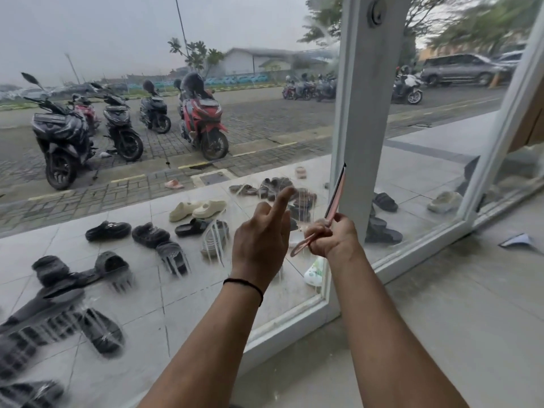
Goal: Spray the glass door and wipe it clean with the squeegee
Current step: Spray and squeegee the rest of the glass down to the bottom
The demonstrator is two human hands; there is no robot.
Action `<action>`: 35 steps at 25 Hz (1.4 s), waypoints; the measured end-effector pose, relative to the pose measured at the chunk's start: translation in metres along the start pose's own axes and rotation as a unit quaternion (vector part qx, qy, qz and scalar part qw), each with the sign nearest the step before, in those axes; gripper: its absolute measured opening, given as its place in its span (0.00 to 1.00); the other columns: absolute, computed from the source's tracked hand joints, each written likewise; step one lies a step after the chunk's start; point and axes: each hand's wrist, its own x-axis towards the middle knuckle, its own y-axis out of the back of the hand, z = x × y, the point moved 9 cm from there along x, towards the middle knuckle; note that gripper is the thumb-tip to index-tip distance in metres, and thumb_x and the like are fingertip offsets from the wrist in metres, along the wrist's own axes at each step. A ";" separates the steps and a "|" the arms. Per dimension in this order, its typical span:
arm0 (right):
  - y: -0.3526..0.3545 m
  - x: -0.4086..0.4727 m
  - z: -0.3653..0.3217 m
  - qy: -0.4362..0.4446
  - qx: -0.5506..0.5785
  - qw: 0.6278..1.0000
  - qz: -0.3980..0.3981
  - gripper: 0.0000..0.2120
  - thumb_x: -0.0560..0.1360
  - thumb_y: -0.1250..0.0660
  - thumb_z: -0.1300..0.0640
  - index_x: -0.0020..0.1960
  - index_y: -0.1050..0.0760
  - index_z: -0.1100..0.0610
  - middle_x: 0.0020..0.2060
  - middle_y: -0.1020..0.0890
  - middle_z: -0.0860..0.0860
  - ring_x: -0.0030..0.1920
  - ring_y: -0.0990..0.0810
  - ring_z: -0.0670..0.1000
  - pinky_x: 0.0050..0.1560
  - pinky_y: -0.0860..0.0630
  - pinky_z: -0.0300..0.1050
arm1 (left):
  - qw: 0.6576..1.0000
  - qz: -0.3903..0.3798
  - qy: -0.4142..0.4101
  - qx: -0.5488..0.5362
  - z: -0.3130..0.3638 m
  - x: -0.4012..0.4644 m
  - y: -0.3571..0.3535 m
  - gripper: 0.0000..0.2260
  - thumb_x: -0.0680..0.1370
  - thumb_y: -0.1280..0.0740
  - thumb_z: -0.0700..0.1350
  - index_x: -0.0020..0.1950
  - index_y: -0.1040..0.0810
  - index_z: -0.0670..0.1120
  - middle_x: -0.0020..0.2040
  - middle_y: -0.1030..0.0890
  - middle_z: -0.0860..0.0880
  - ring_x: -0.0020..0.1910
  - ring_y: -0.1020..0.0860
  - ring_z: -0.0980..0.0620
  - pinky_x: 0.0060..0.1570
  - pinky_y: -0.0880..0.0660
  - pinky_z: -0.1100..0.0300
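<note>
Pink squeegee [334,198] — gripped in right hand [332,237].

Grey concrete floor [441,334] runs inside along the white door frame [294,328]; a folded scrap of paper [518,241] lies on it at right.
</note>
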 end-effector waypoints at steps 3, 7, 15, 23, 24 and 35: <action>0.008 -0.006 0.011 -0.033 0.030 0.999 0.000 0.19 0.80 0.41 0.50 0.33 0.38 0.55 0.20 0.37 0.46 0.15 0.39 0.45 0.17 0.38 0.31 | 1.000 -0.003 -0.018 0.000 0.000 0.001 0.004 0.19 0.85 0.38 0.46 0.76 0.30 0.51 0.43 0.23 0.46 0.30 0.24 0.44 0.30 0.21 0.49; -0.001 -0.008 0.003 -0.033 0.035 0.999 -0.008 0.19 0.79 0.40 0.50 0.33 0.37 0.56 0.20 0.36 0.47 0.16 0.39 0.45 0.17 0.39 0.31 | 0.998 -0.024 -0.050 0.010 -0.002 0.007 0.000 0.18 0.85 0.39 0.46 0.72 0.40 0.57 0.42 0.23 0.47 0.29 0.24 0.46 0.29 0.21 0.50; 0.000 0.007 -0.014 -0.034 0.038 0.999 -0.017 0.21 0.79 0.40 0.48 0.31 0.37 0.57 0.20 0.36 0.47 0.16 0.39 0.44 0.18 0.41 0.30 | 0.994 -0.061 -0.084 -0.016 0.002 0.006 -0.027 0.14 0.85 0.41 0.48 0.69 0.40 0.56 0.42 0.22 0.48 0.29 0.25 0.50 0.29 0.22 0.54; 0.014 0.018 -0.006 -0.046 0.020 0.999 0.002 0.26 0.78 0.40 0.46 0.26 0.35 0.58 0.19 0.36 0.47 0.16 0.38 0.44 0.24 0.42 0.28 | 0.994 -0.095 -0.046 0.026 -0.025 0.004 -0.038 0.17 0.85 0.41 0.48 0.73 0.29 0.50 0.42 0.22 0.46 0.31 0.24 0.45 0.31 0.25 0.54; 0.015 0.019 -0.005 -0.048 0.020 0.999 0.003 0.26 0.78 0.40 0.45 0.26 0.35 0.58 0.19 0.36 0.47 0.16 0.38 0.44 0.24 0.42 0.28 | 0.994 -0.096 -0.041 0.024 -0.028 0.006 -0.037 0.16 0.85 0.41 0.48 0.73 0.29 0.50 0.42 0.21 0.46 0.31 0.23 0.44 0.32 0.24 0.54; -0.018 0.017 -0.017 -0.004 0.024 1.000 0.008 0.19 0.80 0.40 0.49 0.34 0.37 0.56 0.21 0.35 0.49 0.15 0.37 0.46 0.15 0.38 0.33 | 0.988 -0.071 -0.136 0.002 -0.003 0.027 -0.031 0.14 0.84 0.39 0.49 0.69 0.36 0.55 0.38 0.26 0.52 0.27 0.27 0.50 0.27 0.32 0.60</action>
